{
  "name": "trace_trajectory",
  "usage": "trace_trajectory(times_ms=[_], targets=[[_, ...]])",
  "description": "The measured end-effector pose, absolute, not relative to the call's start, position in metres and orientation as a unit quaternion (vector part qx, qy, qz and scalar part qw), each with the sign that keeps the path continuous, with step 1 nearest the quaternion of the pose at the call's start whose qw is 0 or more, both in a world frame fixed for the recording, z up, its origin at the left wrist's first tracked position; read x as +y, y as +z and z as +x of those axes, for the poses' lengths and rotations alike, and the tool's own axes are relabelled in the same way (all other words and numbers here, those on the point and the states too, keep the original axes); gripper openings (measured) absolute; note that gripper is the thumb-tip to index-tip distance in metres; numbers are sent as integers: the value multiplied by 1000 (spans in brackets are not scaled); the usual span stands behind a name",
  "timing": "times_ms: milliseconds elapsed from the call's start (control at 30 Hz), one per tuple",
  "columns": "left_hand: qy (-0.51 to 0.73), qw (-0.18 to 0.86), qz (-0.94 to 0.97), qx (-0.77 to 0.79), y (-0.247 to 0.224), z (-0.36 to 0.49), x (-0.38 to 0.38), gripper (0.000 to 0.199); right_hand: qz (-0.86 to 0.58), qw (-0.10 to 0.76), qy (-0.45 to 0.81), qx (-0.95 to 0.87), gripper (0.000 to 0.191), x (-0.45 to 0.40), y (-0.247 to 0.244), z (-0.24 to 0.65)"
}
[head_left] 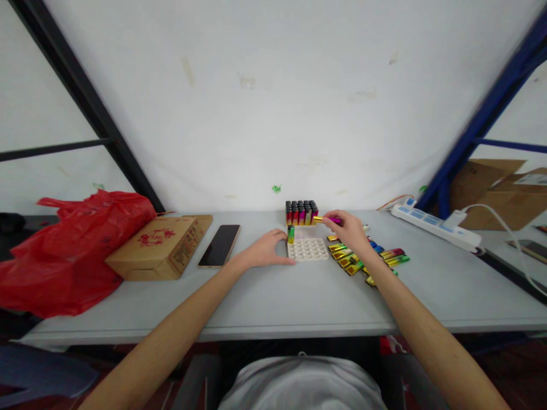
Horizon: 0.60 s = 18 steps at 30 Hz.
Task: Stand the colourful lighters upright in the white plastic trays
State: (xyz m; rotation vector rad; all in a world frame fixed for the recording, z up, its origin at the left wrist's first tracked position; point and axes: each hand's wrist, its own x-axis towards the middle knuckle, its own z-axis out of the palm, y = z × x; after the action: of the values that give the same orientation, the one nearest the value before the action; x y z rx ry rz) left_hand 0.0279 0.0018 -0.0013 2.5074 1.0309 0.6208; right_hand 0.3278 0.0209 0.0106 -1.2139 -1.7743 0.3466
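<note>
A white tray with rows of round holes [307, 249] lies on the table before me. My left hand [269, 249] spans its left end, thumb at the near corner and fingers at the far corner, gripping it. One green lighter [291, 234] stands upright in the tray's far left corner. Between the fingertips of my right hand [348, 228] is a purple and gold lighter [327, 220], held nearly level above the tray's far right side. Behind the tray, a block of upright lighters with black tops [301, 213] stands in close rows. Loose shiny lighters [352, 263] lie piled under and beside my right forearm.
To the left are a phone [219, 245], a brown cardboard box [149, 250] and a red plastic bag [77, 250]. A white power strip [436, 228] with a plugged-in cable lies at the right. The wall [273, 114] rises behind the table [273, 302].
</note>
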Motion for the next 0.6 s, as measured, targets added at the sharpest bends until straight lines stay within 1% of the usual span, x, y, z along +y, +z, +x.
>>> trace_trajectory(times_ms=[133, 267, 600], targets=[[221, 187, 884, 368, -2, 28, 2, 71, -450, 521, 333, -644, 42, 11, 8, 310], [222, 189, 884, 366, -3, 28, 2, 71, -421, 526, 450, -586, 45, 4, 5, 293], [223, 185, 885, 364, -3, 29, 2, 70, -374, 497, 522, -584, 52, -5, 5, 276]])
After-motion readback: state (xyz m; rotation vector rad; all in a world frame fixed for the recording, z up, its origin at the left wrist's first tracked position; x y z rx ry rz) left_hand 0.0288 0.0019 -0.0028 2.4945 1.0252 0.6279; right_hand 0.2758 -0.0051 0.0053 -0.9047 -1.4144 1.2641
